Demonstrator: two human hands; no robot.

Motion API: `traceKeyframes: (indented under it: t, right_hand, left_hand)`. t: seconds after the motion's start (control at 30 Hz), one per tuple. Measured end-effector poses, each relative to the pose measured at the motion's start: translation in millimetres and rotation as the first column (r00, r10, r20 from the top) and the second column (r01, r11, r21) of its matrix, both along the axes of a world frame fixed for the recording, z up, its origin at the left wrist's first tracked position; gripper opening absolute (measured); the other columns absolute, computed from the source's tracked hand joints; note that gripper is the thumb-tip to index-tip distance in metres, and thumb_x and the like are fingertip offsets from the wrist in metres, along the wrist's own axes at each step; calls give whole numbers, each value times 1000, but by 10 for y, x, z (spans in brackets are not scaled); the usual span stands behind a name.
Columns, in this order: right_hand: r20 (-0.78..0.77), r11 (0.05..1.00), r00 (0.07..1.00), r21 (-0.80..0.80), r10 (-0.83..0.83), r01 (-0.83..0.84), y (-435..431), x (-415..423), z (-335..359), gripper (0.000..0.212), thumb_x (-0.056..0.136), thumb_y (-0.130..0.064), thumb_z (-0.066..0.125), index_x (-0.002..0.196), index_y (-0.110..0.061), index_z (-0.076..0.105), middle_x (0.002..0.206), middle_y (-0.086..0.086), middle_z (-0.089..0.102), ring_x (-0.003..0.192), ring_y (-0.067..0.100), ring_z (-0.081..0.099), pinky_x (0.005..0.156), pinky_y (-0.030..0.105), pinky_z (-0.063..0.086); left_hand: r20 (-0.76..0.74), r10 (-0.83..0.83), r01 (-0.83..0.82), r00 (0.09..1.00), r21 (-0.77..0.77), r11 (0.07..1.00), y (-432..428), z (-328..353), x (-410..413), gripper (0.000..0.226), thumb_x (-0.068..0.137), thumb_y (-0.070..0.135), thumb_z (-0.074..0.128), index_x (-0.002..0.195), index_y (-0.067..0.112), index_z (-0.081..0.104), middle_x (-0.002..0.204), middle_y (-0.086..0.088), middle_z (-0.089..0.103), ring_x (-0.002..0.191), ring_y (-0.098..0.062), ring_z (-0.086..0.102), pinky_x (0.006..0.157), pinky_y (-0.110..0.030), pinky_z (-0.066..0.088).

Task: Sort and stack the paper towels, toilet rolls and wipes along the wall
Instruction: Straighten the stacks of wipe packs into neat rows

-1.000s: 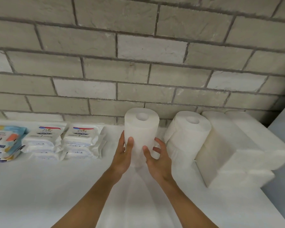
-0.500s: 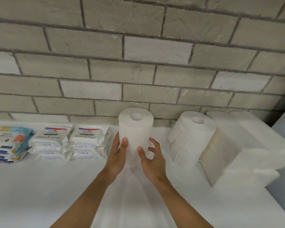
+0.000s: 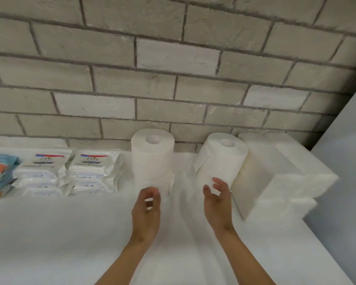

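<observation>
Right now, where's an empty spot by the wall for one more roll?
The gap between the left roll stack and the right roll stack is bare back to the wall. The table front is wide open too. Crowded: the right stack sits against the folded paper towels, and the wipes packs lie side by side.

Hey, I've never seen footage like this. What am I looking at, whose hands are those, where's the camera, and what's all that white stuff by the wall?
There is no machine here. A person wears a camera on the head, so the single view looks forward and down at their own arms. The left hand and right hand hover over a white surface by a brick wall. Neither seems to hold anything. Along the wall, from the left, lie a colourful pack, Dove wipes, the left stack of rolls, the right stack of rolls, and folded paper towels.
</observation>
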State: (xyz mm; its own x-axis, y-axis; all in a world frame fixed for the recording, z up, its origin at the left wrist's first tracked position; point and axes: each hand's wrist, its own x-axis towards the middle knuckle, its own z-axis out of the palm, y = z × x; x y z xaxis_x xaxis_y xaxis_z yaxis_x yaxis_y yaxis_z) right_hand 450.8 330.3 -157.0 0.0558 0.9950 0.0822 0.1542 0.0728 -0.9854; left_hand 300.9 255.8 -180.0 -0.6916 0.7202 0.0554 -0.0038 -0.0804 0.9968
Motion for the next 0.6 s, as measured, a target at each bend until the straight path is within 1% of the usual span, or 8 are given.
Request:
traceKeyframes:
  t: [0.07,0.13,0.23,0.33,0.4,0.47,0.53,0.6]
  right_hand:
    - [1,999,999,16,-52,52,13,119,31,41,94,-21,60,131,-27,43,130,2,40,110,23,53,83,26,45]
    - [-7,996,996,8,-85,85,40,209,57,50,95,-22,59,138,-24,34,137,3,32,120,23,46,93,29,42]
    - [30,996,996,13,-83,83,118,299,67,63,95,-30,56,146,-23,20,149,3,22,136,24,33,113,40,34]
    - [93,998,996,61,-18,12,187,357,77,74,96,-36,53,152,-20,8,157,-3,15,145,15,17,120,41,23]
    - [148,997,989,72,25,-36,245,399,89,76,97,-41,49,154,-21,2,159,-8,8,147,8,9,122,38,16]
    - [165,994,984,68,68,-80,320,424,107,76,98,-43,46,154,-23,-2,161,-12,3,147,3,4,123,35,11]
    - [130,993,988,75,86,-96,404,415,138,76,99,-41,46,154,-25,-3,161,-12,5,146,2,7,122,33,12]
    - [83,994,993,67,82,-88,474,399,168,76,99,-40,46,154,-27,-3,161,-12,9,146,3,11,121,34,15]
  left_hand:
    - [-61,-144,145,988,4,989,79,128,178,11,95,19,60,101,28,64,101,7,68,87,-16,64,67,-14,49]
    - [-116,-293,291,949,-37,956,221,206,335,28,95,25,59,123,28,60,123,8,61,102,-10,61,76,-10,50]
    - [-170,-411,396,896,-113,911,502,336,547,51,94,37,58,142,35,41,147,13,41,123,-14,50,101,-30,48]
    - [-129,-413,395,902,-142,908,773,539,673,66,93,44,58,150,38,25,156,9,31,139,-19,37,112,-39,38]
    - [-68,-422,410,904,-138,902,917,659,715,72,92,49,56,152,42,15,159,6,25,144,-21,29,115,-41,33]
    - [23,-435,435,900,-113,894,1037,737,733,75,92,54,54,151,47,9,160,6,22,145,-22,27,113,-41,30]
    - [71,-457,462,886,-96,881,1145,768,747,74,91,58,51,151,47,9,160,6,22,144,-22,29,113,-41,29]
    - [98,-488,496,867,-88,864,1217,758,773,72,91,60,49,152,45,14,159,8,26,142,-20,32,115,-42,29]
